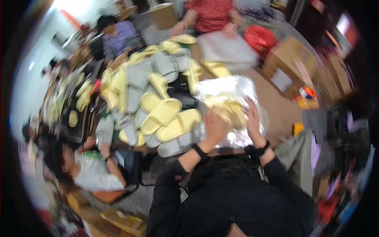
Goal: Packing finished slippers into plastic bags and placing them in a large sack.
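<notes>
A pair of yellow slippers (pixel 236 114) lies on a shiny clear plastic bag (pixel 246 85) on the table in front of me. My left hand (pixel 216 127) is closed on the left side of the pair, its fingers partly blurred. On the other side my right hand (pixel 254 120) is held open and upright, its fingers stretched out along the slippers. Whether the right palm touches them I cannot tell. Left of my hands, a heap of yellow slippers (pixel 162 116) and grey slippers (pixel 138 75) covers the table.
A stack of clear plastic bags (pixel 227 49) lies at the far side, near a person in red. A red plastic bag (pixel 260 38) and a cardboard box (pixel 290 65) stand at the right. Another person at the left handles a grey slipper (pixel 105 130). The brown tabletop (pixel 286 112) shows beside my right hand.
</notes>
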`<act>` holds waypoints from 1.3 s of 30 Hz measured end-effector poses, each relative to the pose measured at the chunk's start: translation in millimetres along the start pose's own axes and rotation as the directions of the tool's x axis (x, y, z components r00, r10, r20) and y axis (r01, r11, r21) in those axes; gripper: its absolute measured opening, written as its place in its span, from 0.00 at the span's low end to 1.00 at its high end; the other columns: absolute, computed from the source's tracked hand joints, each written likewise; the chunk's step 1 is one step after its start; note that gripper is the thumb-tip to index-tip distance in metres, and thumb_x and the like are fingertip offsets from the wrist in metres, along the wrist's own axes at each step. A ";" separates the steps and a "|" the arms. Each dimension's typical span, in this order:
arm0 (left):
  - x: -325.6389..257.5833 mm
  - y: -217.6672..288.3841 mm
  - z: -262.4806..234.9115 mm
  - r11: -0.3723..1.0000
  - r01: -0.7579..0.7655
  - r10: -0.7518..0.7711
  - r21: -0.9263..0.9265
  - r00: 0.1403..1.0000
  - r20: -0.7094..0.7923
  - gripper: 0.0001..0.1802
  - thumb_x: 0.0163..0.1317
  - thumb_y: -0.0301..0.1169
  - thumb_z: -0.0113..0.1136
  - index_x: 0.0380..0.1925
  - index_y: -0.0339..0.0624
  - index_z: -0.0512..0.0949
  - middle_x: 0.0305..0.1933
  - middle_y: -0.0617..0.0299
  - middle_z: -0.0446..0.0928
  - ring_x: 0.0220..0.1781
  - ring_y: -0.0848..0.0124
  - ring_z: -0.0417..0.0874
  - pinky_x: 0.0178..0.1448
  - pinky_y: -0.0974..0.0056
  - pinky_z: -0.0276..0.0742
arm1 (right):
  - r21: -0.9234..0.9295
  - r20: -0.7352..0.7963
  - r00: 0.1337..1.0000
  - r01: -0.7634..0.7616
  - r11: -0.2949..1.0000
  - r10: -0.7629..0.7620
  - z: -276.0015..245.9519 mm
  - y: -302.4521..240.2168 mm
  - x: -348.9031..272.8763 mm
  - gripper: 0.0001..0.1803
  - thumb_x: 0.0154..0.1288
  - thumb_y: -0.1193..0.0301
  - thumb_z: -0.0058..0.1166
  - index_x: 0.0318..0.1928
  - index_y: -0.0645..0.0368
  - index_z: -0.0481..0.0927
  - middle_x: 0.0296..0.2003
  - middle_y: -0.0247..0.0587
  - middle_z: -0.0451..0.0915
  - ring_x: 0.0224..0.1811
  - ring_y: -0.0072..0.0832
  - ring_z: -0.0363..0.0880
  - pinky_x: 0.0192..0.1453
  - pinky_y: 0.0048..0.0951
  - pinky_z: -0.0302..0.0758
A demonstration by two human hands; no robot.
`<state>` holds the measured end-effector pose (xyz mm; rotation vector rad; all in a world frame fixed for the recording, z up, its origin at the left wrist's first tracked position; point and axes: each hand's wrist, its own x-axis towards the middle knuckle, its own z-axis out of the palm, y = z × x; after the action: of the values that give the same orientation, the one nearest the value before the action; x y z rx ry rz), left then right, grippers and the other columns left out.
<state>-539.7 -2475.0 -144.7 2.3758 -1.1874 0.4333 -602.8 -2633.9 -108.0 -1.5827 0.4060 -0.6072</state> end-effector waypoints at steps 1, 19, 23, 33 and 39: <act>10.1 4.6 -3.4 0.957 0.159 -0.200 -0.244 0.968 -0.153 0.24 0.55 0.34 0.53 0.48 0.30 0.67 0.51 0.42 0.64 0.58 0.48 0.59 0.60 0.47 0.54 | -0.048 -0.035 0.992 0.122 0.991 -0.124 -9.0 -4.6 10.2 0.20 0.71 0.63 0.32 0.57 0.59 0.66 0.61 0.41 0.59 0.56 0.29 0.67 0.58 0.30 0.65; -67.4 12.3 114.6 0.983 0.164 -0.180 0.079 0.800 0.572 0.23 0.52 0.33 0.47 0.51 0.60 0.72 0.47 0.53 0.67 0.45 0.55 0.70 0.48 0.54 0.66 | -0.478 -0.302 0.865 -0.501 0.722 0.400 -209.9 114.8 -23.2 0.25 0.65 0.61 0.43 0.55 0.66 0.65 0.49 0.55 0.71 0.52 0.40 0.68 0.56 0.30 0.62; -83.1 -5.8 110.4 0.965 0.260 -0.217 0.029 0.734 0.644 0.21 0.54 0.33 0.47 0.51 0.57 0.73 0.53 0.50 0.64 0.51 0.54 0.68 0.54 0.53 0.64 | -0.711 0.218 0.882 -0.149 0.687 0.418 -161.9 97.0 -67.6 0.24 0.58 0.56 0.47 0.27 0.71 0.74 0.20 0.58 0.73 0.24 0.41 0.74 0.32 0.40 0.68; -63.7 -17.6 59.5 0.840 0.542 -0.521 0.022 0.795 0.311 0.23 0.54 0.34 0.52 0.52 0.46 0.67 0.57 0.48 0.64 0.54 0.53 0.68 0.55 0.50 0.63 | -0.619 0.560 0.758 0.113 0.777 0.336 -33.0 58.7 -15.0 0.20 0.58 0.59 0.50 0.46 0.59 0.76 0.34 0.48 0.80 0.36 0.39 0.80 0.41 0.33 0.74; -61.1 -87.6 19.2 0.390 0.856 -0.860 -0.338 0.470 0.200 0.17 0.57 0.37 0.52 0.42 0.39 0.68 0.29 0.46 0.72 0.35 0.47 0.73 0.40 0.52 0.69 | -0.684 0.686 0.670 0.459 0.567 0.285 33.5 60.2 -3.6 0.25 0.59 0.54 0.48 0.50 0.58 0.72 0.38 0.51 0.79 0.41 0.44 0.77 0.45 0.39 0.72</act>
<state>-502.7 -2397.6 -211.2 2.2175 0.1336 -0.1661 -579.7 -2611.5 -169.0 -2.6294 -0.0925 0.3185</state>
